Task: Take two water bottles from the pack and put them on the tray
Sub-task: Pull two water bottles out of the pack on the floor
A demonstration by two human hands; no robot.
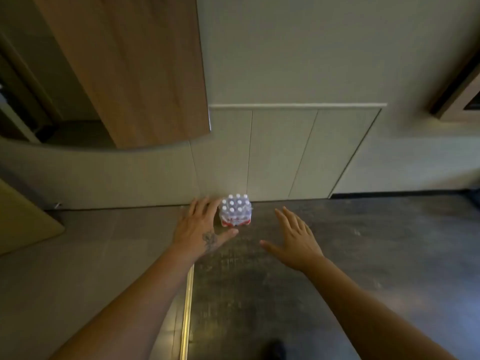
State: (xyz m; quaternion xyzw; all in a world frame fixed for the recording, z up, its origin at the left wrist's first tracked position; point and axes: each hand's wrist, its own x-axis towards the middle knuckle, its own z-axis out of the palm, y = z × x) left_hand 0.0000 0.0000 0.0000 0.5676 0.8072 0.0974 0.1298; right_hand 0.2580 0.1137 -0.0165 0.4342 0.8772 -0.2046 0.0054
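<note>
A shrink-wrapped pack of water bottles (236, 211) with white caps and red labels stands on the dark floor against the base of a pale wall. My left hand (200, 227) reaches down beside the pack's left side, fingers spread, its thumb just in front of the pack. Whether it touches the wrap I cannot tell. My right hand (296, 237) hovers open to the right of the pack, clearly apart from it. No tray is in view.
A brown wooden door (130, 68) hangs open at upper left. Pale cabinet panels (283, 152) line the wall behind the pack. A metal threshold strip (187, 307) runs along the floor under my left forearm. A yellowish panel (23, 222) juts in at the far left.
</note>
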